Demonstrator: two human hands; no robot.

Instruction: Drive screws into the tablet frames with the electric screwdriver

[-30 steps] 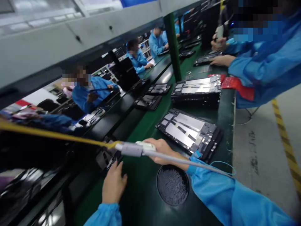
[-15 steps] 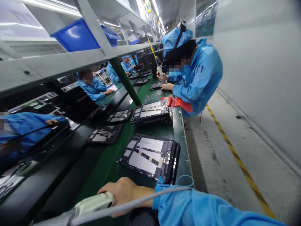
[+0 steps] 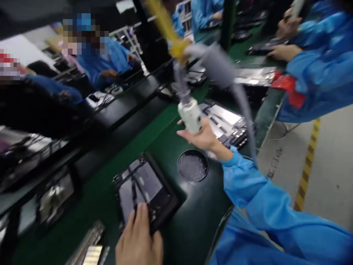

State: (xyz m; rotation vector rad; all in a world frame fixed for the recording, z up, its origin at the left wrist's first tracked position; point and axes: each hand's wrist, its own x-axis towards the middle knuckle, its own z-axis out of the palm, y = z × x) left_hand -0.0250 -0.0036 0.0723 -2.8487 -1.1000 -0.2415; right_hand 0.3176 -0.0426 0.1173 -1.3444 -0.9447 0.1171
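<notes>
My right hand [image 3: 205,138] is wrapped round a white electric screwdriver [image 3: 191,116], held upright above the bench; its tip is hidden. A grey cable and a yellow cord run up from its top. Below my right hand stands a round black dish [image 3: 193,165] with small pieces in it, too blurred to name. My left hand [image 3: 139,239] lies with fingers stretched out on the near edge of an opened tablet [image 3: 147,180], whose pale battery panels face up. Behind my right hand, another opened tablet [image 3: 226,117] lies on the bench.
More opened devices rest on the green bench [image 3: 198,217], one at left [image 3: 56,198]. Metal strips [image 3: 89,239] lie at the lower left. A co-worker's blue sleeve [image 3: 322,55] and a red bag [image 3: 289,88] are at upper right. Others sit across the bench.
The view has swung left and down. My right hand has raised the screwdriver from low by the bench to upright. My left hand and the tablet under it have come into view.
</notes>
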